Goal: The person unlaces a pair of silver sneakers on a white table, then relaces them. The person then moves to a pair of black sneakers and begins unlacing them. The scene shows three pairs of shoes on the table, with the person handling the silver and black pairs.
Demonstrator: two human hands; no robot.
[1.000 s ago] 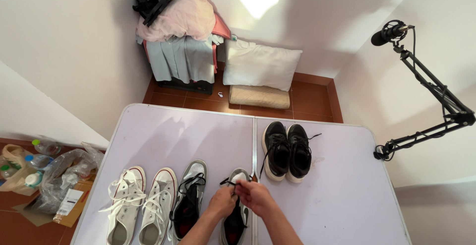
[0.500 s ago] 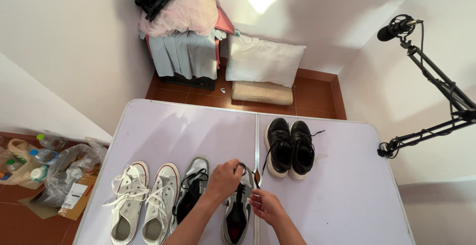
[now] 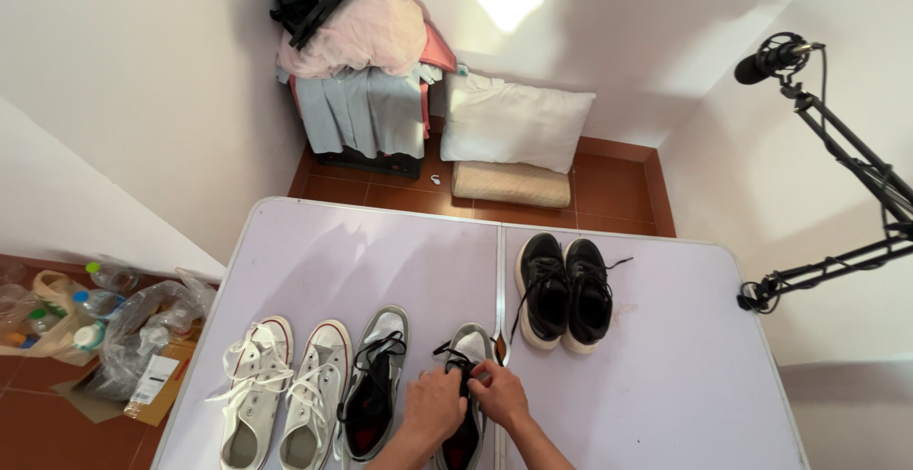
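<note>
My left hand (image 3: 433,406) and my right hand (image 3: 498,396) meet over a grey sneaker (image 3: 465,356) near the table's front edge. Both pinch its black laces (image 3: 454,351), fingers closed on the lace at the shoe's tongue. The hands hide the sneaker's middle. Its twin, a grey sneaker with black lining (image 3: 376,381), lies just to the left with its laces loose.
A pair of white canvas sneakers (image 3: 281,395) lies at the table's front left. A black pair (image 3: 567,290) sits right of the table's (image 3: 323,261) centre seam. A microphone arm (image 3: 837,166) is clamped at the right edge. Pillows, clothes and bagged bottles lie on the floor.
Half a second ago my hands were apart, the left lifting a lace loop. Now both have come together low on the sneaker's tongue, gripping the laces.
</note>
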